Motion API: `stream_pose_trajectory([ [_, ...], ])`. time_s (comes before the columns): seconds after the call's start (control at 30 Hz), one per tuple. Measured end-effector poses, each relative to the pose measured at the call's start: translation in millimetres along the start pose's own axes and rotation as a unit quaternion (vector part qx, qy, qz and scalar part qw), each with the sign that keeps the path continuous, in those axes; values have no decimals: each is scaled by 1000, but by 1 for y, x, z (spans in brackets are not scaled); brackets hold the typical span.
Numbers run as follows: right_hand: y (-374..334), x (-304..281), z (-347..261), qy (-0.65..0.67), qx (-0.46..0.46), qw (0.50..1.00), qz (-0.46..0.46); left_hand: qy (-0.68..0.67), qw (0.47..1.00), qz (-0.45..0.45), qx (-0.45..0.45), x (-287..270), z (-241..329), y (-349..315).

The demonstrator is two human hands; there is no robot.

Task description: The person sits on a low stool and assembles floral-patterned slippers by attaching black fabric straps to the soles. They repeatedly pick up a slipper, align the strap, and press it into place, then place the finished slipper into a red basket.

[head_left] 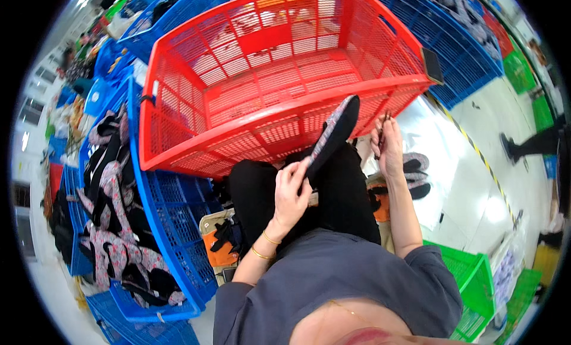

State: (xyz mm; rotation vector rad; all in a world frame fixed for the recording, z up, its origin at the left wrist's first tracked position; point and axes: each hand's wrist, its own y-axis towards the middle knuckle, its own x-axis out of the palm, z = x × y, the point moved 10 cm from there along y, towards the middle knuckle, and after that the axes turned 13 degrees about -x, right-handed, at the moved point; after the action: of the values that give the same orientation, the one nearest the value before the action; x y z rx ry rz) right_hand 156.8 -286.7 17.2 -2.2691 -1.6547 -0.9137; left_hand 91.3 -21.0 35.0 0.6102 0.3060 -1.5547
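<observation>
My left hand (291,190) is closed on the lower end of a slipper (338,134) with a black sole and a grey-pink patterned side. The slipper stands tilted above my lap, its far end against the near wall of the red crate (279,116). To the right, my raised right hand (389,151) is closed round small dark thread snips (382,134), partly hidden by the fingers. The snips are apart from the slipper. Beyond my right wrist, several similar slippers (417,175) lie on the pale floor.
Floral and black slippers fill a blue crate (140,226) at my left. More blue crates (446,53) stand behind the red one. A green crate (476,279) is near my right elbow. Another person's leg (532,144) shows at far right, past a yellow-black floor line (476,149).
</observation>
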Motion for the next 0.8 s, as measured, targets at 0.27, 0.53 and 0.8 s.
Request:
stream_pose_trajectory([
  [0.27,-18,-10,30,-24,29,999,28,-116,899,406,-117,-282,-32,-6],
  [0.53,-20,-2,48,1,76,997,-7,401,629,653,-129,-564,-79,-154],
  [0.8,-19,15,51,-70,79,994,-1,731,488,304,-368,-632,-244,-110],
])
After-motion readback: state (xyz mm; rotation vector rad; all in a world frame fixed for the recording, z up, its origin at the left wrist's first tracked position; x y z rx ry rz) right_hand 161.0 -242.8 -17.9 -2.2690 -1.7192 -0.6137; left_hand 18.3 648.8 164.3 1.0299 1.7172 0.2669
